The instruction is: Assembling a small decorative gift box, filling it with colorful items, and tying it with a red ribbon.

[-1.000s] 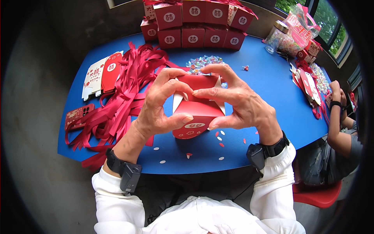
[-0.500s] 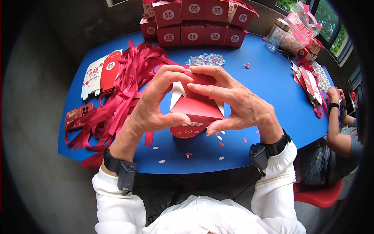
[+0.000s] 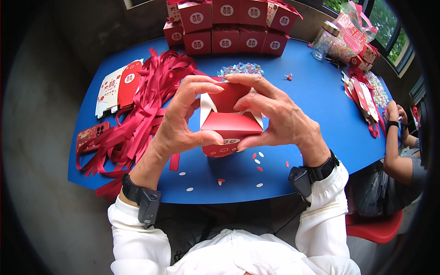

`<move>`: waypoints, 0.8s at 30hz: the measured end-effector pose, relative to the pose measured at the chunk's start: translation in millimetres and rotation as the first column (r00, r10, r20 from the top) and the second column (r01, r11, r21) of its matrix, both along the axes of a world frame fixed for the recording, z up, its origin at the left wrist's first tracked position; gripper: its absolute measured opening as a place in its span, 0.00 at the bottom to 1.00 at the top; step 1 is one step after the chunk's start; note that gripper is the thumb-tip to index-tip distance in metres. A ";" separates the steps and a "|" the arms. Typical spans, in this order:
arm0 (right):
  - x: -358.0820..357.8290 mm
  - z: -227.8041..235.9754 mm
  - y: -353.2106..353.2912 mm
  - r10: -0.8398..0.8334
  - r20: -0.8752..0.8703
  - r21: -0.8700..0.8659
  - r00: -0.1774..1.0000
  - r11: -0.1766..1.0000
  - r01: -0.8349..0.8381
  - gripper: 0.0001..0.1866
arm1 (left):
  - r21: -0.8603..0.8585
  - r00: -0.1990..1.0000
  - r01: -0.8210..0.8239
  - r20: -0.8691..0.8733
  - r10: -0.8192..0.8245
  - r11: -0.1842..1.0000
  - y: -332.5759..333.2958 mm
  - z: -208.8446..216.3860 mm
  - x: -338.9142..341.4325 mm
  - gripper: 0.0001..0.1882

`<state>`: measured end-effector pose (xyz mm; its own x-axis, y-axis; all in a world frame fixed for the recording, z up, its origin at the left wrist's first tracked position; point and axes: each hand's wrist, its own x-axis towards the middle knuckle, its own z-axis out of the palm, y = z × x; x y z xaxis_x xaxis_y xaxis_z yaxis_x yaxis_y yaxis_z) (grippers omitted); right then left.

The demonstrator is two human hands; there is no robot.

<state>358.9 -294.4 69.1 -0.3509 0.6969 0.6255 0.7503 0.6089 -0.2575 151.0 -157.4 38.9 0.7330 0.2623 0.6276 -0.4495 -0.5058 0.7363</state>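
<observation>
My left hand (image 3: pixel 179 123) and right hand (image 3: pixel 286 118) are curled around opposite sides of a red gift box (image 3: pixel 231 123), pinching it between thumbs in front and fingers behind. The box is in front of me, over the table (image 3: pixel 311 114) toward the middle of its near edge; I cannot tell whether its base touches the surface. Its top is partly open: the front flap slopes inward, pale side flaps show left and right, and the back panel stands up behind. I cannot see whether anything is inside. Both my thumbs lie against the front, beside its round white emblem. My right index finger arches to the back panel while the other fingers bend in over the opening; my left fingers reach over the left side. My forearms come up from the near edge, a black wrist device (image 3: pixel 149 206) strapped on the left.

Red and white paper ovals (image 3: pixel 260 185) are scattered along the near edge. Just beyond my fingers is a heap of shiny clear pieces (image 3: pixel 240 69). To the left are a tangle of crimson ribbons (image 3: pixel 151 98), flat cartons (image 3: pixel 117 87) and, by the left edge, a red-cased phone (image 3: pixel 94 135). Stacked red boxes (image 3: pixel 224 41) line the far edge. Near the far right corner, a lidded clear jar (image 3: pixel 323 43) holds small colourful pieces, beside a plastic bag (image 3: pixel 352 34). At the right edge are a co-worker's hands (image 3: pixel 393 111).
</observation>
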 end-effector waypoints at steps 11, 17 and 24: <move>-3.1 -3.5 -0.1 0.051 -0.129 -0.010 0.990 0.999 -0.052 0.42 | 0.139 0.987 -0.115 -0.094 0.129 0.984 -2.9 5.0 -4.9 0.45; -2.9 -5.7 1.6 0.032 -0.084 0.012 0.996 0.999 -0.031 0.52 | 0.398 0.983 -0.163 -0.011 0.182 0.903 -5.6 6.7 -0.8 0.55; -10.1 1.3 -1.6 -0.204 -0.427 0.159 0.881 0.942 0.295 0.34 | -0.108 0.928 -0.338 0.124 0.350 0.935 -1.5 8.4 -6.0 0.54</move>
